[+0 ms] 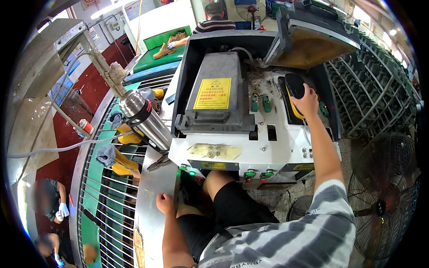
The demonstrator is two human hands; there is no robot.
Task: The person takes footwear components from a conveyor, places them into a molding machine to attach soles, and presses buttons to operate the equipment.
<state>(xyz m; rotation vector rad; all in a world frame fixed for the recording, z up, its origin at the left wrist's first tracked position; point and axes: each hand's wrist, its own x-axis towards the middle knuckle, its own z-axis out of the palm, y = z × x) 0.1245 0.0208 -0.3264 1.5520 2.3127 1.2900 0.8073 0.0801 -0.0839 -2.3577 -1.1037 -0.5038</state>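
Observation:
At the right bay of a white and black machine [232, 149], my right hand [306, 102] is closed around the side of a yellow shoe [295, 108]. Its black sole [293, 84] faces up, and it lies on a dark pad. Some of my fingers are hidden behind it. Down by the steel ledge [154, 201], my left hand [165, 203] is curled into a loose fist, with nothing visible in it. Above the bay, a hinged lid [308, 44] stands raised. The left bay's dark grey cover [216, 85] is down, with a yellow label on it.
To my left runs a roller conveyor [107, 203] bearing yellow boots [123, 163] with grey linings. A steel flask [145, 118] stands on the ledge. Right are a floor fan [380, 205] and metal racks [362, 89]. People work beyond the machine and at far left.

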